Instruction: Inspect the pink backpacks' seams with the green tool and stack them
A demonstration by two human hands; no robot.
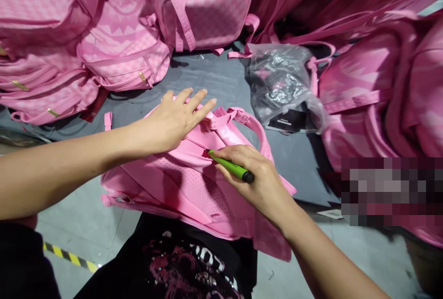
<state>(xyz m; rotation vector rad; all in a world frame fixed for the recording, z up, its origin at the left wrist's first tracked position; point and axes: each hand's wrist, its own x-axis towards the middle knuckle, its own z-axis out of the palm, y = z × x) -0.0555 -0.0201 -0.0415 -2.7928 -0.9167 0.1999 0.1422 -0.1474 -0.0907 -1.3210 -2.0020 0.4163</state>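
Note:
A pink backpack (pixel 197 186) lies at the table's front edge, its perforated panel and straps facing up and its lower side hanging over my lap. My left hand (pixel 176 121) rests on its upper part with the fingers spread flat, holding nothing. In my right hand (pixel 252 170) is a green pen-like tool (pixel 231 167) with a black end cap. Its dark tip points left at a pink flap near the straps. Whether the tip touches the fabric I cannot tell.
Several pink backpacks (pixel 128 36) crowd the back and left of the grey table (pixel 214 73). More backpacks (pixel 363 73) stand at the right. A clear plastic bag (pixel 280 82) with a black card lies right of centre. Yellow-black tape (pixel 71 256) marks the floor.

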